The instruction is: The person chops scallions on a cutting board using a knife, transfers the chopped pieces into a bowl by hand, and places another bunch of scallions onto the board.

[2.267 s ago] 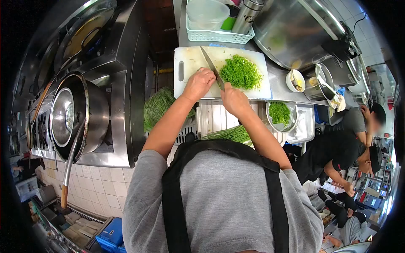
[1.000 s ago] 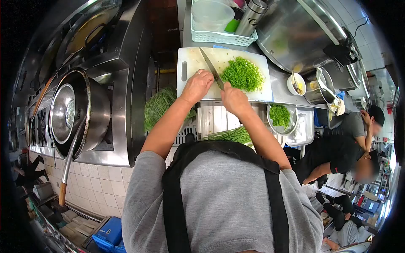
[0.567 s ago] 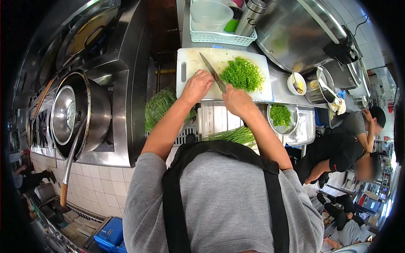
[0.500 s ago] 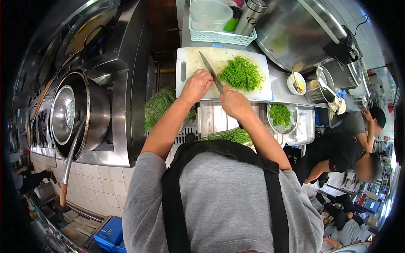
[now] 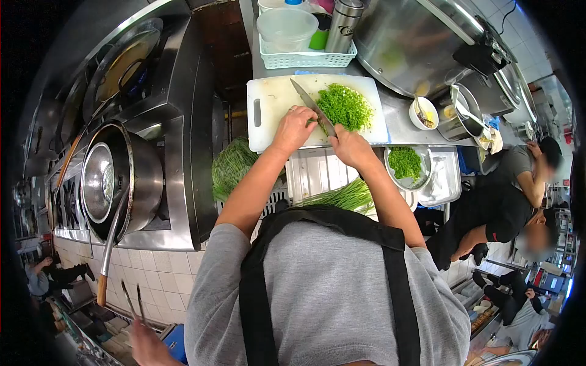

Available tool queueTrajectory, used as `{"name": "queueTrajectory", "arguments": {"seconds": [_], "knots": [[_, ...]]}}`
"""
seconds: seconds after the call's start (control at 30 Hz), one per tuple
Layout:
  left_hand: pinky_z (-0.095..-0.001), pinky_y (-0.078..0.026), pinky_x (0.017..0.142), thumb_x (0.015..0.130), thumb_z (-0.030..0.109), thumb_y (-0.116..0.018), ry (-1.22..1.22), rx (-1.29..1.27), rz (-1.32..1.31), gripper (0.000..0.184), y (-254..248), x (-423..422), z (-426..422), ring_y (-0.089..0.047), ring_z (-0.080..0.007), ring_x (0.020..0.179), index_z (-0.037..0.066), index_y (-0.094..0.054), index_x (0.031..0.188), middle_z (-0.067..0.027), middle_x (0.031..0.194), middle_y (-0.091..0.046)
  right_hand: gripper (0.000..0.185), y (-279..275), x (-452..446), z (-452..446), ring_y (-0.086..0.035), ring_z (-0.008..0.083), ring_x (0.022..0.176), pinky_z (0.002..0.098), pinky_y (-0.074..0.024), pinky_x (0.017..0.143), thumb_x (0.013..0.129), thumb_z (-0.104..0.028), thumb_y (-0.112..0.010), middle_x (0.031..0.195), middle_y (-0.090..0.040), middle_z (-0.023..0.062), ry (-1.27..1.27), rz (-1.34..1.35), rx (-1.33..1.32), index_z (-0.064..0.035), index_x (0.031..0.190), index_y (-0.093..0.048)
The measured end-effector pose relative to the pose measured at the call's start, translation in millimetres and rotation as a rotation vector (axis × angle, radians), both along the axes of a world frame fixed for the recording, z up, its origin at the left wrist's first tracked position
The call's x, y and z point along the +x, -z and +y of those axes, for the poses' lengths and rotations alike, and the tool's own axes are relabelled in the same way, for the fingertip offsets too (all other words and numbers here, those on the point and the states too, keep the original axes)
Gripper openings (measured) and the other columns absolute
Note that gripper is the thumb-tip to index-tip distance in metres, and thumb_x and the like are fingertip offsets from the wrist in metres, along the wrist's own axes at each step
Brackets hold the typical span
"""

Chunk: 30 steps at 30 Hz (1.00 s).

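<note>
My right hand (image 5: 350, 147) grips the handle of a kitchen knife (image 5: 312, 105), its long blade slanting to the far left across a white cutting board (image 5: 268, 93). At the left side of the blade, my left hand (image 5: 294, 127) is closed with curled fingers, pinching a few green stalks (image 5: 314, 121) that look like chives. A pile of finely chopped chives (image 5: 347, 107) lies right of the blade. Below the board, long uncut chives (image 5: 342, 194) rest by a pale tray (image 5: 306, 173). A round bowl (image 5: 427, 177) beside them holds more chopped greens (image 5: 405, 163).
A pale basket (image 5: 308, 60) with tubs and a steel flask stands behind the board. Large steel pots (image 5: 397, 46) and a small white bowl (image 5: 424, 114) are to the right. The stove side has a wok (image 5: 143, 177). Another person's hand (image 5: 149, 343) with tongs shows lower left; people are at right.
The view has shifted slightly. Green stalks now show between my left fingers and the blade. Another person's hand with tongs has come into view at lower left.
</note>
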<state>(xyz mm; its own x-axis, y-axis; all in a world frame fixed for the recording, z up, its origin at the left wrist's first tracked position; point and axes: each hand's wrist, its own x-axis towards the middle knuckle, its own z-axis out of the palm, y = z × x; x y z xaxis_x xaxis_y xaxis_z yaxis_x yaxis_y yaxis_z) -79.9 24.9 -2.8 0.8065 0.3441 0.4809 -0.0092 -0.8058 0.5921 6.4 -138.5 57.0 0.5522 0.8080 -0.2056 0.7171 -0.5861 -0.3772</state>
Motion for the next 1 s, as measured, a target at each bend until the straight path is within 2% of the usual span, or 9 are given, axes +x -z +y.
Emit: {"name": "queueTrajectory", "arguments": {"seconds": [0.13,0.23,0.43,0.73,0.9,1.0], "knots": [[-0.0385,-0.048,0.085,0.076,0.009,-0.069,-0.051,-0.120,0.020,0.019,-4,-21,16,-0.059,-0.0309,0.095,0.005,-0.066,0.095,-0.0116,0.098,-0.066,0.024,2,-6,-1,-0.063,0.0447,0.082,0.0537,-0.0487,0.076,0.092,-0.024,-0.048,0.086,-0.065,0.0274,0.008,-0.007,-0.005,-0.0010,0.099,-0.050],[-0.0388,-0.047,0.087,0.076,0.009,-0.069,-0.126,-0.250,0.046,0.019,-5,-35,30,-0.059,-0.0316,0.098,0.004,-0.066,0.094,-0.0119,0.099,-0.066,0.024,6,-6,-1,-0.063,0.0450,0.082,0.0542,-0.0486,0.076,0.092,-0.024,-0.046,0.086,-0.065,0.0272,-0.002,-0.015,-0.004,-0.0009,0.099,-0.049],[-0.0380,-0.047,0.087,0.074,0.008,-0.069,-0.016,-0.024,0.002,0.018,-6,-25,8,-0.058,-0.0299,0.097,0.004,-0.066,0.091,-0.0100,0.096,-0.066,0.026,1,-12,2,-0.064,0.0442,0.082,0.0535,-0.0491,0.077,0.093,-0.024,-0.043,0.084,-0.065,0.0277,0.002,-0.051,-0.047,-0.0002,0.098,-0.050],[-0.0366,-0.049,0.079,0.072,0.002,-0.067,-0.003,0.088,-0.024,0.006,-2,-11,2,-0.059,-0.0274,0.086,0.004,-0.064,0.076,-0.0074,0.084,-0.064,0.021,-29,-9,14,-0.065,0.0432,0.085,0.0520,-0.0498,0.077,0.088,-0.012,-0.041,0.086,-0.066,0.0270,-0.084,-0.075,-0.159,0.0031,0.098,-0.052],[-0.0377,-0.049,0.077,0.072,0.001,-0.067,0.024,0.057,-0.103,0.008,5,-8,4,-0.058,-0.0289,0.083,0.004,-0.060,0.075,-0.0075,0.080,-0.062,0.023,2,-18,11,-0.064,0.0428,0.085,0.0501,-0.0501,0.078,0.090,-0.016,-0.040,0.088,-0.065,0.0270,-0.020,-0.069,-0.064,0.0023,0.099,-0.052],[-0.0380,-0.049,0.076,0.072,0.000,-0.066,0.021,0.065,-0.108,0.008,8,-9,4,-0.058,-0.0291,0.082,0.004,-0.059,0.074,-0.0078,0.079,-0.061,0.024,-3,-10,15,-0.064,0.0431,0.085,0.0499,-0.0500,0.078,0.091,-0.019,-0.041,0.089,-0.065,0.0273,-0.041,-0.039,-0.069,0.0018,0.099,-0.051]]}}
